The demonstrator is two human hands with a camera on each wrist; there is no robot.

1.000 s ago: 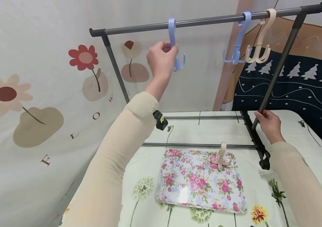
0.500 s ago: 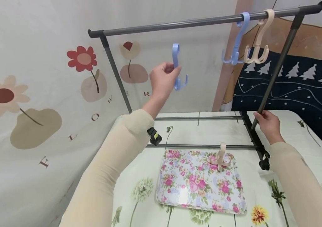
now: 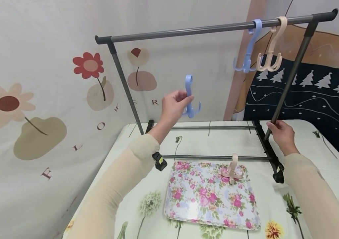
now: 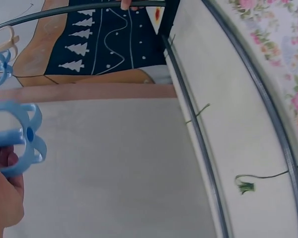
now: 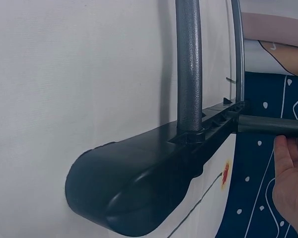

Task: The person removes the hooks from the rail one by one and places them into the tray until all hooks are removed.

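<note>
Backdrop: pale cloth printed with flowers and letters rises behind and at left; navy fabric with white trees fills the right.
Surface: a worktop under a white, flower-printed cover carries a dark rack.
Left hand: thumb and curled fingers pinch the stem of a blue hook, held roughly upright in mid-air below the top rail and touching no part of it.
Right hand: thumb and fingers grip the right upright low down, near its black foot.
Hooks: four in all, two blue and two beige. A second blue hook and a beige hook hang side by side near the rail's right end; another beige hook sits on a floral board, toward its rear right corner.
Bars: one top rail, two uprights counting the left upright, plus a rear crossbar and a front crossbar.
Edges: the board's rear edge lies just in front of the front crossbar; the worktop's far edge runs just behind the rear one.
Room: a long bare stretch of rail separates the left upright from the hanging pair, and the held hook is well apart from both.
</note>
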